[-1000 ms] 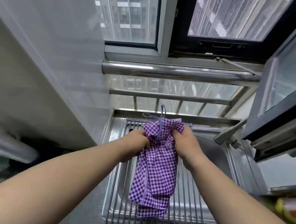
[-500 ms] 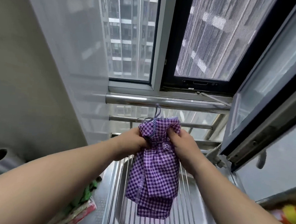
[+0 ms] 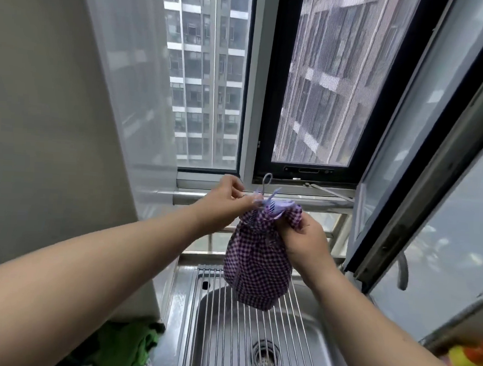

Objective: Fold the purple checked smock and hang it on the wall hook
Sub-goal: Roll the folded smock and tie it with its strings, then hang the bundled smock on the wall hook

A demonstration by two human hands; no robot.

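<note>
The purple checked smock (image 3: 258,264) is folded into a compact bundle, hanging above the sink (image 3: 305,328), its top bunched, a thin loop (image 3: 266,181) sticking up from it.

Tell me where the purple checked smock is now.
The purple checked smock hangs bunched between the left hand and right hand, above the sink rack, before the window rail.

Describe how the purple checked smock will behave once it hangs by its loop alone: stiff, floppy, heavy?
Likely floppy: the smock sags into a soft bundle below the right hand bunching its top. Probably light, since the left hand works the ties near the thin loop with just fingertips. The folds may slip loose once released, as only the grip seems to hold them together.
</note>
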